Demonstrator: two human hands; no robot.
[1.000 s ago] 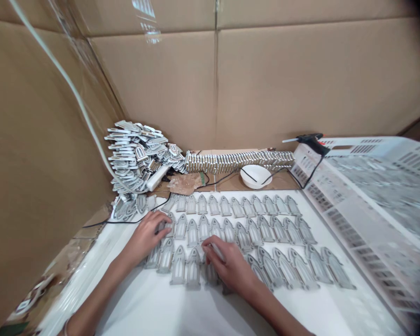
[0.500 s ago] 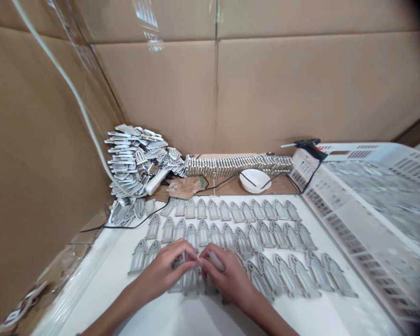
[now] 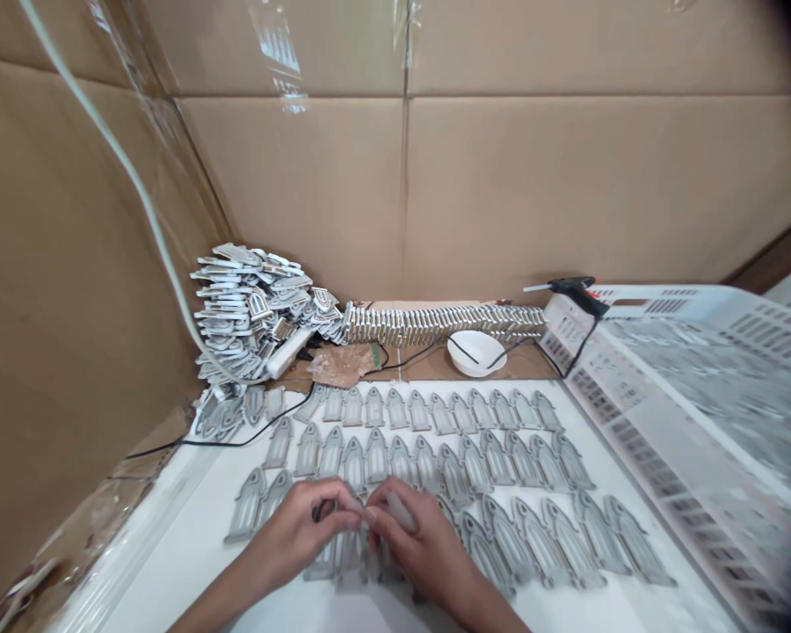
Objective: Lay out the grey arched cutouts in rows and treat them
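Pressing together over gray cutouts on a white table, the left hand and right hand face cardboard walls.

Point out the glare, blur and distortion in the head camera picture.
In the head view, glare shines on the clear plastic sheet over the cardboard wall; the white plastic crate at right looks smeared and soft, while the grey arched pieces by the left hand look fairly sharp; wide-angle bending curves the wall's edges, and the top right corner darkens.
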